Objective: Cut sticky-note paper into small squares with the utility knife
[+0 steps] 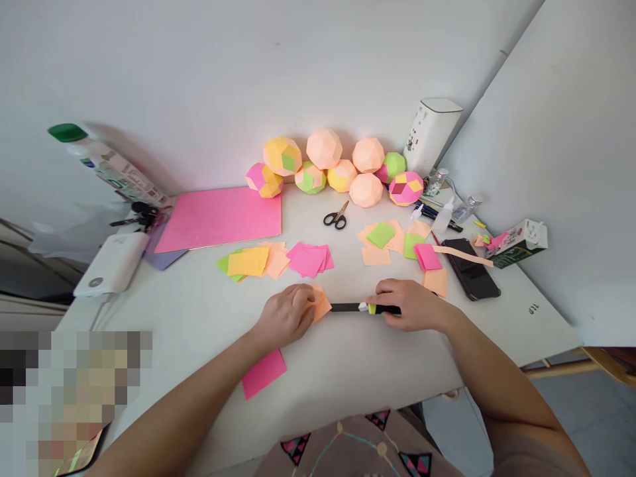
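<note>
My left hand (291,311) is closed at the middle of the table, its curled fingers on a small orange paper piece (322,305). Just right of the paper lies a long, thin black tool (345,307) with a white and a yellow part; its exact kind is unclear. My right hand (410,305) has its fingers closed over the tool's right part, which they partly hide. The tool's left end touches or lies close to the orange paper. A pink paper square (263,374) lies below my left wrist.
Farther back lie yellow sheets (248,262), pink sheets (311,260), green paper (381,235), scissors (336,217) and a pink board (223,215). Several paper balls (324,149) line the wall. A phone (470,268), glue bottle (444,215) and carton (519,244) stand or lie right.
</note>
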`<state>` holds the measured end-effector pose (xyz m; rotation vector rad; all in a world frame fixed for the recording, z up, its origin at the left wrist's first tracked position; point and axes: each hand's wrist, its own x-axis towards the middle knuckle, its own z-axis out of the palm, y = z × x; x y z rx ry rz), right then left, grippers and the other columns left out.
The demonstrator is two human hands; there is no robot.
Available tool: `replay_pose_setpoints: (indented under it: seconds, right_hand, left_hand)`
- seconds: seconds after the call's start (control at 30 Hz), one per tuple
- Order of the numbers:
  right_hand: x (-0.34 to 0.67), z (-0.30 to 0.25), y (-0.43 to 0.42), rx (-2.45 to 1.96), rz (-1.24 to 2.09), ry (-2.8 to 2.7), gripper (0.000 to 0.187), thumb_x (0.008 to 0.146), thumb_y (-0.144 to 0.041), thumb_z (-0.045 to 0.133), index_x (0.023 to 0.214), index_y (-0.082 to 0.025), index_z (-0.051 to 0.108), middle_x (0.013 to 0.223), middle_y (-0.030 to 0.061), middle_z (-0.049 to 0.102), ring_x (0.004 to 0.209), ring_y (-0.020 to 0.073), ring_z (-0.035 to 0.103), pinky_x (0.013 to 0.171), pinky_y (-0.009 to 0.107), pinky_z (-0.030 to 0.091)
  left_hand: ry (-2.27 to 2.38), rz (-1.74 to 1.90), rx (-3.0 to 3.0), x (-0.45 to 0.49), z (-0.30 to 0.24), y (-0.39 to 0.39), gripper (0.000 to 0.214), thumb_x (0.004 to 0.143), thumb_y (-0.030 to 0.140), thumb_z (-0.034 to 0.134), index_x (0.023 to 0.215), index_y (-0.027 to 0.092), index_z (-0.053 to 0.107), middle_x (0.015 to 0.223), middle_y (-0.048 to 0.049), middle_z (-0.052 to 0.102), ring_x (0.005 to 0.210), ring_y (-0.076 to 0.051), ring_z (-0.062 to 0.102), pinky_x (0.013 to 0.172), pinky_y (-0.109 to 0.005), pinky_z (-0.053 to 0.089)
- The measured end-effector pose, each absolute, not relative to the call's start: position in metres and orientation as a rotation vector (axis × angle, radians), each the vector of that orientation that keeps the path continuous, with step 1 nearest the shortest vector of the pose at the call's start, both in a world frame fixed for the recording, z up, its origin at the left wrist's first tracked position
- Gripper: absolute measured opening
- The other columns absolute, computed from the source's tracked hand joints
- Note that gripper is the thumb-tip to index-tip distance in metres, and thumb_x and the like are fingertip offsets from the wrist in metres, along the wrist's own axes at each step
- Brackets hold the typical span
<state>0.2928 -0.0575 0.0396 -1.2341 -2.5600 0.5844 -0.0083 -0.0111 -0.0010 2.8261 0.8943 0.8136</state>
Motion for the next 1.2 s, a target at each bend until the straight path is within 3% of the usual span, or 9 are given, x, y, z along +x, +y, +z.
replay_pose_setpoints:
  seconds: [0.17, 0.27, 0.43, 0.83, 0.93, 1.2]
  right_hand:
    - [0.293, 0.042, -0.058, -1.234, 0.575, -2.556, 0.044, 0.074, -0.013, 0.050, 0.112, -0.023, 0.070, 0.091, 0.0056, 0.063, 0.075, 0.0166, 0.059, 0.064, 0.028, 0.047]
    - [0.293, 0.043, -0.058, -1.230, 0.567, -2.553, 0.044, 0.074, -0.013, 0.050, 0.112, -0.024, 0.070, 0.092, 0.0059, 0.064, 0.076, 0.0167, 0.059, 0.064, 0.027, 0.046]
    - [0.293, 0.041, -0.057, -1.220, 0.558, -2.549, 0.043, 0.074, -0.013, 0.051, 0.111, -0.023, 0.070, 0.092, 0.0059, 0.064, 0.075, 0.0163, 0.059, 0.064, 0.027, 0.047]
    - [0.295, 0.041, -0.057, -1.209, 0.571, -2.560, 0.044, 0.075, -0.013, 0.049, 0.113, -0.022, 0.069, 0.091, 0.0059, 0.064, 0.076, 0.0160, 0.059, 0.066, 0.027, 0.048]
    - [0.294, 0.041, -0.058, -1.209, 0.583, -2.558, 0.044, 0.075, -0.012, 0.049, 0.114, -0.022, 0.068, 0.092, 0.0062, 0.064, 0.077, 0.0160, 0.059, 0.067, 0.027, 0.048]
    - [0.297, 0.046, -0.056, -1.276, 0.538, -2.543, 0.044, 0.075, -0.011, 0.050, 0.113, -0.021, 0.069, 0.091, 0.0063, 0.064, 0.076, 0.0163, 0.060, 0.065, 0.027, 0.048]
  left_hand:
    - [0.912, 0.634, 2.958, -0.007, 0.001, -0.013, 0.018, 0.086, 0.008, 0.037, 0.091, 0.019, 0.051, 0.088, -0.0049, 0.065, 0.075, -0.017, 0.061, 0.046, -0.022, 0.036]
    - [0.934, 0.586, 2.912, -0.008, 0.002, -0.014, 0.012, 0.090, 0.022, 0.042, 0.093, 0.020, 0.054, 0.092, -0.0057, 0.065, 0.081, -0.018, 0.062, 0.050, -0.023, 0.040]
    - [0.952, 0.628, 2.839, -0.009, 0.001, -0.012, 0.023, 0.090, 0.041, 0.048, 0.095, 0.019, 0.052, 0.094, -0.0067, 0.066, 0.087, -0.021, 0.063, 0.052, -0.025, 0.043]
    - [0.944, 0.749, 2.793, -0.007, 0.001, -0.011, 0.004, 0.089, 0.020, 0.042, 0.091, 0.020, 0.046, 0.082, -0.0034, 0.064, 0.072, -0.016, 0.062, 0.050, -0.023, 0.038]
    - [0.931, 0.858, 2.792, -0.006, -0.001, -0.012, 0.011, 0.088, 0.012, 0.039, 0.094, 0.020, 0.043, 0.081, -0.0036, 0.065, 0.072, -0.016, 0.063, 0.050, -0.022, 0.038]
    - [1.086, 0.931, 2.800, -0.006, -0.010, -0.010, 0.010, 0.088, 0.013, 0.038, 0.094, 0.020, 0.042, 0.057, 0.0039, 0.057, 0.048, -0.013, 0.054, 0.045, -0.020, 0.033]
